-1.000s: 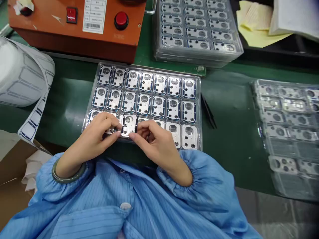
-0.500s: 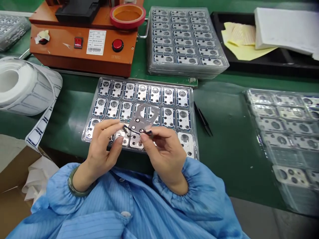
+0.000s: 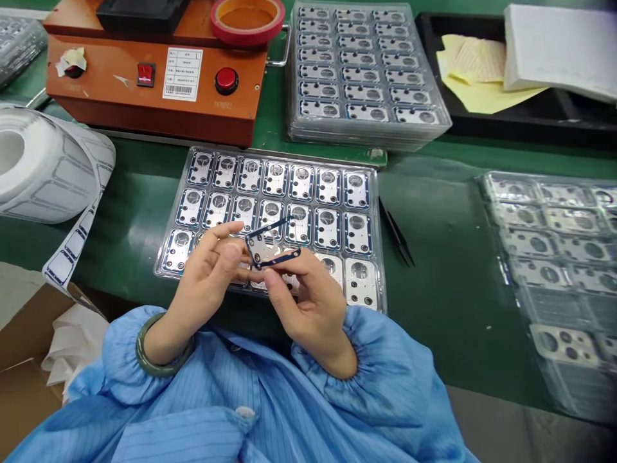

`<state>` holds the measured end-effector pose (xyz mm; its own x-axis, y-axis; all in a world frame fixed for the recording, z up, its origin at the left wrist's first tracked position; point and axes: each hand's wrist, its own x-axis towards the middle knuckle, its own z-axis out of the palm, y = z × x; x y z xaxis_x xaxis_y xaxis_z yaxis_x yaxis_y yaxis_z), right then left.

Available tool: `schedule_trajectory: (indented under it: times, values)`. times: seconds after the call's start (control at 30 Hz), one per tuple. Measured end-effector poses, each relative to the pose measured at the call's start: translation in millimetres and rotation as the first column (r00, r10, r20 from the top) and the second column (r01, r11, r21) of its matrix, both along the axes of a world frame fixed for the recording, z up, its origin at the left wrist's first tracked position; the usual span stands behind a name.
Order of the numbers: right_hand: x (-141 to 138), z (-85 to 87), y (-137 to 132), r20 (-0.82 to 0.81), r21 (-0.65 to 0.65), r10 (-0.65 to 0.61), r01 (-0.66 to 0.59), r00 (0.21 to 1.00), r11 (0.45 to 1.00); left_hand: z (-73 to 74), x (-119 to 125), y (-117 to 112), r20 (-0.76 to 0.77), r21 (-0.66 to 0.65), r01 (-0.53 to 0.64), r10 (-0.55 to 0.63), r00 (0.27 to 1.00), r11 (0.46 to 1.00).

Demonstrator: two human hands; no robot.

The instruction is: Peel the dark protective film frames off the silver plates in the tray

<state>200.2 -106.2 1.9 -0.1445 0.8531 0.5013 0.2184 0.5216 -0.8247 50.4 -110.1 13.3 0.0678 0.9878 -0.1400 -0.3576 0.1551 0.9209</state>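
My right hand [image 3: 308,292] pinches a thin dark blue frame-shaped piece [image 3: 278,258] with small holes between thumb and forefinger. It is tilted above a clear plastic tray [image 3: 161,267] of silver plates with round windows. Whether the silver surface inside the blue outline belongs to the piece or lies behind it, I cannot tell. At the left edge of the piece is my left hand [image 3: 207,273], its thumb against curled fingers and one finger reaching under the piece. What these fingers grip, if anything, is hidden. The hands cover part of the tray's front row.
Black tweezers [image 3: 396,233] lie right of the tray. An orange machine [image 3: 110,96] with a tape roll [image 3: 277,32] on it stands behind, beside stacked trays [image 3: 366,132]. A label roll [image 3: 58,173] is at left, another tray [image 3: 563,247] at right.
The held piece has turned: a grey face with holes showed before, now its blue strips stand out. My left hand has moved right and its thumb has come in against its fingers.
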Motion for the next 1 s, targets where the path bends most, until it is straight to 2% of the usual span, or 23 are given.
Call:
schedule_trajectory:
  times: [0.1, 0.2, 0.3, 0.43, 0.6, 0.87, 1.0]
  values:
    - [0.0, 2.4, 1.0, 0.052, 0.074, 0.01, -0.014, 0.999, 0.997, -0.5, 2.7, 2.3, -0.037, -0.045, -0.01, 0.008, 0.999, 0.999]
    - [-0.4, 2.1, 0.7, 0.084, 0.119, -0.069, 0.059, 0.994, 0.991, -1.8, 5.0, 1.1, -0.05, -0.051, -0.035, 0.032, 0.998, 0.998]
    - [-1.2, -0.3, -0.2, 0.093, 0.128, -0.151, 0.139, 0.984, 0.982, -2.9, 7.5, -0.8, -0.018, -0.029, -0.05, 0.05, 0.999, 0.998]
    - [-2.5, -4.0, -0.9, 0.094, 0.104, -0.191, 0.181, 0.977, 0.978, -3.7, 11.0, -1.9, 0.029, 0.001, -0.071, 0.071, 0.997, 0.997]
    - [-2.6, -6.3, -1.3, 0.078, 0.099, -0.194, 0.186, 0.978, 0.978, -4.2, 12.1, -3.4, -0.009, 0.009, -0.069, 0.069, 0.998, 0.998]
    - [-2.6, -5.1, -1.8, 0.064, 0.125, -0.191, 0.182, 0.979, 0.975, -5.6, 10.6, -4.2, 0.021, -0.008, -0.078, 0.078, 0.997, 0.997]
    - [-3.5, -5.2, -1.6, 0.079, 0.144, -0.196, 0.183, 0.977, 0.972, -6.3, 10.2, -6.1, -0.077, 0.051, -0.103, 0.107, 0.991, 0.993]
